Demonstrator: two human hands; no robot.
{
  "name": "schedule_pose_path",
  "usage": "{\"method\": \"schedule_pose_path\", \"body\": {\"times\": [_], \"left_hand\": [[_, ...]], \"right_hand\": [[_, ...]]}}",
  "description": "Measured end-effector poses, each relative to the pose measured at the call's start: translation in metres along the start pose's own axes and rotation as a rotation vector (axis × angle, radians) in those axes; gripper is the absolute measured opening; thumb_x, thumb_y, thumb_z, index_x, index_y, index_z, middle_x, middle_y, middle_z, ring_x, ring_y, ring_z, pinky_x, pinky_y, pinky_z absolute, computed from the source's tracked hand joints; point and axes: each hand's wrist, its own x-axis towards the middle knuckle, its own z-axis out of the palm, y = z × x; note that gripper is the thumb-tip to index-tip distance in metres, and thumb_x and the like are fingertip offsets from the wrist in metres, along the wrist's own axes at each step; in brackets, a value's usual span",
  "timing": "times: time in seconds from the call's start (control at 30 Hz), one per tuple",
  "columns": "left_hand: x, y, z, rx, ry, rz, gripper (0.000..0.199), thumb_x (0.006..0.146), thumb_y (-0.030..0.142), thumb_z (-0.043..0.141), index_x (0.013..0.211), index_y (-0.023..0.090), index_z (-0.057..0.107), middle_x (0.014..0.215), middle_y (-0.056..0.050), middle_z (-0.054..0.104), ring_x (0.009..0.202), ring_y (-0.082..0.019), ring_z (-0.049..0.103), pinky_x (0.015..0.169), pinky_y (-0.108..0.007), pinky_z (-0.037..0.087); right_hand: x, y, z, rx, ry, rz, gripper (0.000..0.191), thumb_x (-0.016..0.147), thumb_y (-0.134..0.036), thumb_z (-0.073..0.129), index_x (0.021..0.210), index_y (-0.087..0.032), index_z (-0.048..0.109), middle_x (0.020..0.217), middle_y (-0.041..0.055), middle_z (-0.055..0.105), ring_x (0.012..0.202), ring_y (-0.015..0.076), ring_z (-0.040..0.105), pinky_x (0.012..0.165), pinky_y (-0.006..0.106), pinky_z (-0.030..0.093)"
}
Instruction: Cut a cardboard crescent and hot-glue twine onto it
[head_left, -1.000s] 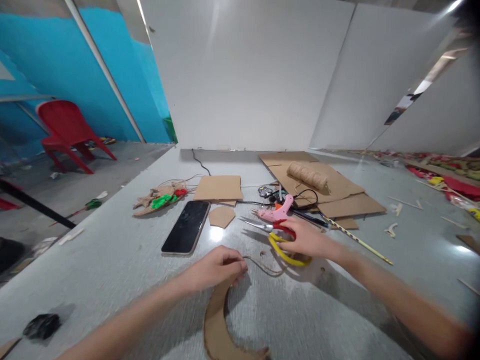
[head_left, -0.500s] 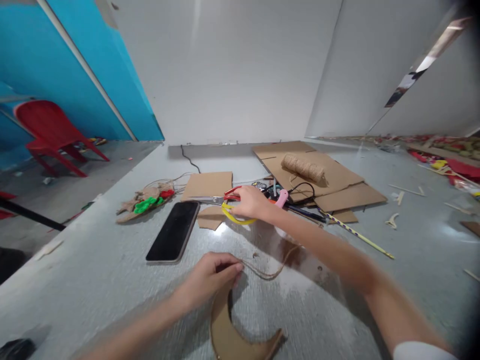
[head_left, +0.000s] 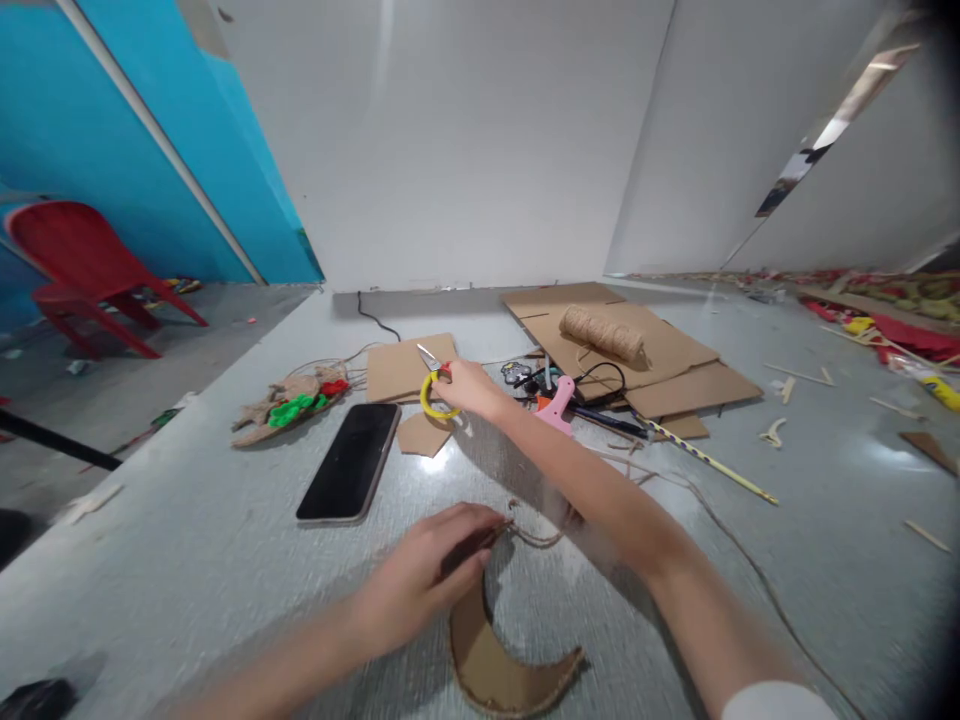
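My left hand [head_left: 442,555] pinches the upper tip of a crescent-shaped piece of cardboard [head_left: 502,670], together with a strand of twine [head_left: 536,540]. The crescent's lower part rests on the table and its rim looks edged with cord. Farther forward, my right hand [head_left: 471,388] is closed on the scissors [head_left: 436,390] with yellow and red handles. Their blades point away and to the left, over a square of cardboard [head_left: 401,368]. Just below the scissors lies a small cut cardboard piece [head_left: 421,436].
A phone [head_left: 351,465] and a decorated piece with green and red flowers [head_left: 296,405] lie left. Behind are a twine roll [head_left: 602,334] on cardboard sheets [head_left: 679,350], a pink glue gun [head_left: 556,405] and a pencil [head_left: 712,465]. Scraps and loose twine lie right.
My right hand has moved slightly left and away with the scissors, whose blades have swung from pointing left to pointing away. My left hand and the crescent have shifted a little right.
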Motion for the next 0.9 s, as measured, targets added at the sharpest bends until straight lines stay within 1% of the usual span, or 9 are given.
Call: {"method": "schedule_pose_path", "body": {"times": [0.13, 0.2, 0.27, 0.4, 0.53, 0.63, 0.7, 0.8, 0.9], "left_hand": [[-0.005, 0.002, -0.003, 0.084, -0.023, 0.065, 0.034, 0.095, 0.02, 0.045, 0.128, 0.023, 0.052, 0.126, -0.008, 0.059, 0.115, -0.019, 0.057, 0.1, -0.037, 0.046], [-0.007, 0.004, -0.005, 0.139, -0.029, 0.086, 0.036, 0.094, 0.02, 0.045, 0.13, 0.023, 0.051, 0.129, -0.009, 0.057, 0.117, -0.02, 0.056, 0.101, -0.037, 0.046], [-0.008, 0.006, -0.006, 0.211, -0.043, 0.123, 0.039, 0.093, 0.021, 0.048, 0.132, 0.021, 0.048, 0.13, -0.011, 0.056, 0.118, -0.021, 0.055, 0.101, -0.038, 0.047], [-0.016, 0.004, -0.009, 0.38, -0.078, 0.225, 0.065, 0.087, 0.047, 0.061, 0.141, 0.018, 0.039, 0.137, -0.016, 0.052, 0.124, -0.028, 0.051, 0.103, -0.045, 0.045], [-0.034, -0.004, -0.007, 0.492, -0.027, 0.28, 0.096, 0.076, 0.073, 0.057, 0.15, 0.021, 0.026, 0.142, -0.017, 0.049, 0.126, -0.034, 0.049, 0.104, -0.05, 0.04], [-0.051, -0.005, 0.0, 0.556, 0.011, 0.239, 0.106, 0.071, 0.082, 0.052, 0.152, 0.022, 0.022, 0.142, -0.016, 0.05, 0.122, -0.034, 0.053, 0.102, -0.049, 0.041], [-0.06, -0.003, 0.007, 0.605, 0.046, 0.201, 0.107, 0.07, 0.082, 0.052, 0.152, 0.021, 0.023, 0.14, -0.016, 0.052, 0.118, -0.034, 0.056, 0.099, -0.047, 0.043], [-0.068, 0.0, 0.019, 0.683, 0.142, 0.163, 0.1, 0.072, 0.078, 0.056, 0.149, 0.019, 0.03, 0.134, -0.015, 0.058, 0.114, -0.032, 0.058, 0.094, -0.043, 0.046], [-0.069, -0.001, 0.026, 0.722, 0.172, 0.133, 0.09, 0.075, 0.072, 0.059, 0.144, 0.018, 0.038, 0.131, -0.013, 0.061, 0.111, -0.03, 0.06, 0.092, -0.041, 0.047]], "right_hand": [[-0.015, 0.012, -0.025, -0.054, 0.003, -0.125, 0.027, 0.092, -0.022, 0.046, 0.103, -0.014, 0.07, 0.109, 0.0119, 0.071, 0.098, 0.0216, 0.066, 0.077, 0.025, 0.045], [-0.025, 0.029, -0.042, -0.087, -0.026, -0.201, 0.028, 0.089, -0.016, 0.049, 0.109, -0.018, 0.068, 0.115, 0.0065, 0.07, 0.101, 0.0187, 0.064, 0.081, 0.024, 0.044], [-0.039, 0.053, -0.057, -0.143, -0.093, -0.234, 0.033, 0.081, -0.009, 0.054, 0.109, -0.02, 0.069, 0.111, 0.0049, 0.071, 0.097, 0.0196, 0.065, 0.078, 0.024, 0.045], [-0.072, 0.106, -0.072, -0.267, -0.188, -0.253, 0.043, 0.069, -0.001, 0.058, 0.105, -0.023, 0.07, 0.108, 0.0065, 0.071, 0.098, 0.0245, 0.064, 0.078, 0.029, 0.045], [-0.091, 0.139, -0.064, -0.365, -0.181, -0.324, 0.058, 0.074, 0.002, 0.047, 0.126, -0.02, 0.06, 0.128, 0.0099, 0.062, 0.117, 0.0252, 0.056, 0.091, 0.036, 0.043], [-0.089, 0.149, -0.053, -0.46, -0.108, -0.453, 0.052, 0.078, -0.002, 0.047, 0.127, -0.017, 0.058, 0.127, 0.0116, 0.063, 0.119, 0.026, 0.055, 0.101, 0.043, 0.037], [-0.085, 0.15, -0.047, -0.491, -0.059, -0.52, 0.047, 0.08, -0.007, 0.049, 0.125, -0.018, 0.06, 0.122, 0.0115, 0.066, 0.116, 0.0273, 0.056, 0.106, 0.047, 0.031], [-0.081, 0.149, -0.041, -0.507, -0.01, -0.583, 0.05, 0.082, -0.009, 0.048, 0.131, -0.017, 0.055, 0.129, 0.0134, 0.061, 0.117, 0.0288, 0.055, 0.106, 0.05, 0.03], [-0.081, 0.149, -0.039, -0.519, -0.037, -0.658, 0.045, 0.085, -0.008, 0.044, 0.127, -0.018, 0.058, 0.129, 0.0118, 0.061, 0.118, 0.0268, 0.055, 0.107, 0.05, 0.03]]}}
